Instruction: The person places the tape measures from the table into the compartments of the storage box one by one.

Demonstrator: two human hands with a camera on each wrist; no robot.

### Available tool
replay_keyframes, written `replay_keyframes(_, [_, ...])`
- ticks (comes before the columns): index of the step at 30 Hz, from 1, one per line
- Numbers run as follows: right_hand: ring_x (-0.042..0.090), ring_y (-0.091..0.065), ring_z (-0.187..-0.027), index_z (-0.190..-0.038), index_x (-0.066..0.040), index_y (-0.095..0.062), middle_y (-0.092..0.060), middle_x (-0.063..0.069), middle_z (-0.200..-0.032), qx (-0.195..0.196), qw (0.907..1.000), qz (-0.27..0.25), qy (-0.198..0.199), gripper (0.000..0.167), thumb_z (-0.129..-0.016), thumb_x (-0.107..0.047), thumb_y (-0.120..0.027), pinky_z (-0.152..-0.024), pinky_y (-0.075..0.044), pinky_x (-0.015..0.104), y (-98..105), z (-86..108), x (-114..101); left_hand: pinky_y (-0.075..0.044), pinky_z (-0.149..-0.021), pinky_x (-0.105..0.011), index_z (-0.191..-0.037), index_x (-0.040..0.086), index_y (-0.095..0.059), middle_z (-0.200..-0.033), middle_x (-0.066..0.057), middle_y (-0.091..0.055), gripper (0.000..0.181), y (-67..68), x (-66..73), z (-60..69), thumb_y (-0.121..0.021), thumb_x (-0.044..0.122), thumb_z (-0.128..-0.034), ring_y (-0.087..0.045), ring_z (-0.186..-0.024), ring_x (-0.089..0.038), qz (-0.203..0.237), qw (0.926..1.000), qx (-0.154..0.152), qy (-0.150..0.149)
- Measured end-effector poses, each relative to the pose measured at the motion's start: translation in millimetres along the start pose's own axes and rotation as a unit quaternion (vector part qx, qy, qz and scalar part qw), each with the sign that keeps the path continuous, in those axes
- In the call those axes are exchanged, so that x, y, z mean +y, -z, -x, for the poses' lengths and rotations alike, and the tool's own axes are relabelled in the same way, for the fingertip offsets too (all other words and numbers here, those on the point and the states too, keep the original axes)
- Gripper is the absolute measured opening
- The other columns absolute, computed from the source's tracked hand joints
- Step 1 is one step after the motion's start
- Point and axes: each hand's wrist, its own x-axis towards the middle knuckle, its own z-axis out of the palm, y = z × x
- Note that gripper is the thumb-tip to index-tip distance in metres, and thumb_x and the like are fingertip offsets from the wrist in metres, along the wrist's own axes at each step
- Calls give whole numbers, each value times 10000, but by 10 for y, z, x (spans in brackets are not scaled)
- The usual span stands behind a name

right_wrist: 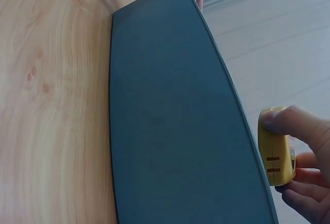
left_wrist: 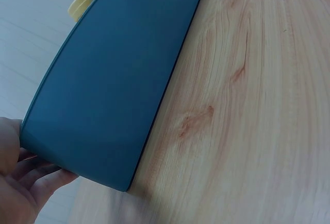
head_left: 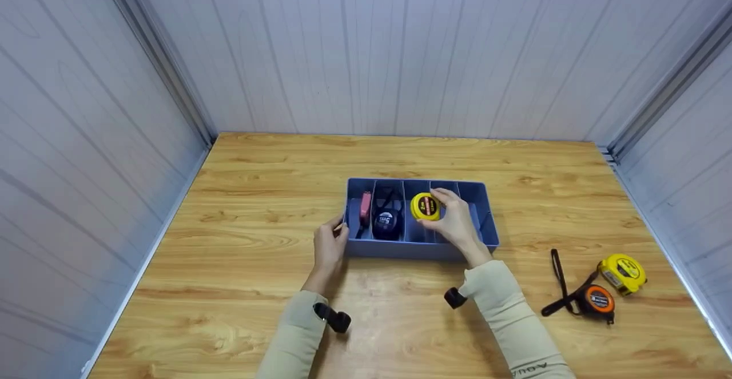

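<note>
A blue divided box (head_left: 420, 248) stands on the table with its compartments facing up. At its left end, my left hand (head_left: 330, 247) grips the corner, as the left wrist view also shows. Between thumb and fingers, my right hand (head_left: 456, 219) pinches a round yellow tape measure (head_left: 425, 206) over the third compartment from the left. The right wrist view shows that yellow tape measure (right_wrist: 276, 149) at rim height. In the leftmost compartment a pinkish-red tape measure (head_left: 365, 207) stands on edge. A dark blue tape measure (head_left: 387, 223) with a strap lies in the second compartment.
On the table (head_left: 240, 207) to the right lie a yellow tape measure (head_left: 623, 273) and a black-and-orange tape measure (head_left: 597, 300) with a black wrist strap (head_left: 559, 276). Pale panel walls (head_left: 372, 53) enclose the table at the back and sides.
</note>
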Motion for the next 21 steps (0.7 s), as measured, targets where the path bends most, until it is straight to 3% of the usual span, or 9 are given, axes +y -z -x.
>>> replay_keyframes(4, [323, -511, -1030, -1154, 92, -539, -526, 220, -1142, -56, 10000, 75, 7, 675, -592, -163, -813, -834, -454, 392, -4, -25, 13, -511, -715, -285, -1087, -82, -595, -1013, -196, -614, 326, -3, -4, 1, -506, -32, -777, -610, -854, -222, -19, 10000, 55, -72])
replay_keyframes(11, [340, -502, -1035, -1134, 90, -556, -537, 223, -1129, -119, 9998, 183, 44, 662, -588, -182, -814, -865, -420, 423, -30, -46, 41, -501, -739, -268, -1100, -74, -589, -1029, -199, -607, 354, -12, 12, 13, -505, -40, -758, -603, -879, -221, 140, 9998, 41, 158])
replay_keyframes(21, [335, -497, -1040, -1134, 77, -562, -531, 206, -1134, -107, 9999, 123, -38, 659, -583, -176, -819, -856, -430, 414, -61, -37, 62, -501, -734, -257, -1113, -68, -581, -1046, -196, -601, 354, -24, 17, 15, -501, -33, -770, -604, -884, -222, 267, 9994, 16, 237])
